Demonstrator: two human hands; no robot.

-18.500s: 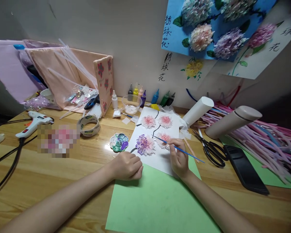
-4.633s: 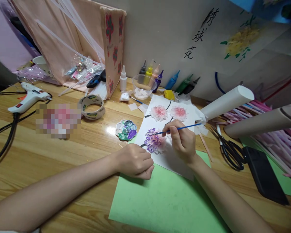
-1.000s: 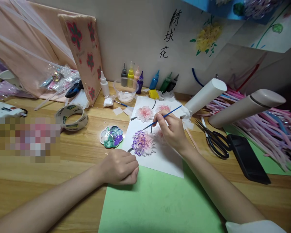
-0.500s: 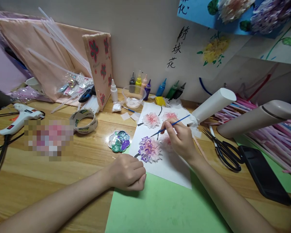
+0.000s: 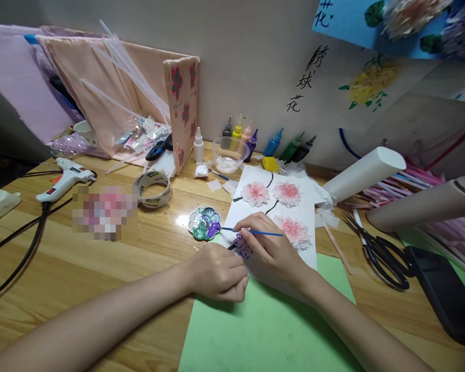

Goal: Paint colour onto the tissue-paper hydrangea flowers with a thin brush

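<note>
My right hand (image 5: 269, 245) pinches a blue paintbrush (image 5: 261, 233), its tip at the purple paint in the flower-shaped palette (image 5: 204, 223). Beneath that hand is a flower with purple-tipped petals (image 5: 243, 247), mostly hidden. Several pink paper flowers (image 5: 293, 232) are on the same white sheet (image 5: 232, 219), with short black painted stems. My left hand (image 5: 219, 274) is curled into a fist near the sheet's lower left corner, over the edge of the green paper (image 5: 236, 330). Whether anything is inside the fist is hidden.
Paint bottles (image 5: 251, 144) and a clear plastic cup (image 5: 228, 155) stand at the back. A tape roll (image 5: 153, 189) and glue gun (image 5: 67, 178) lie on the left. To the right are scissors (image 5: 383, 256), a phone (image 5: 444, 294) and a white paper roll (image 5: 366, 174).
My right hand has moved left, bringing the brush tip from the purple flower to the palette. The left fist keeps its pose. The view has turned slightly left.
</note>
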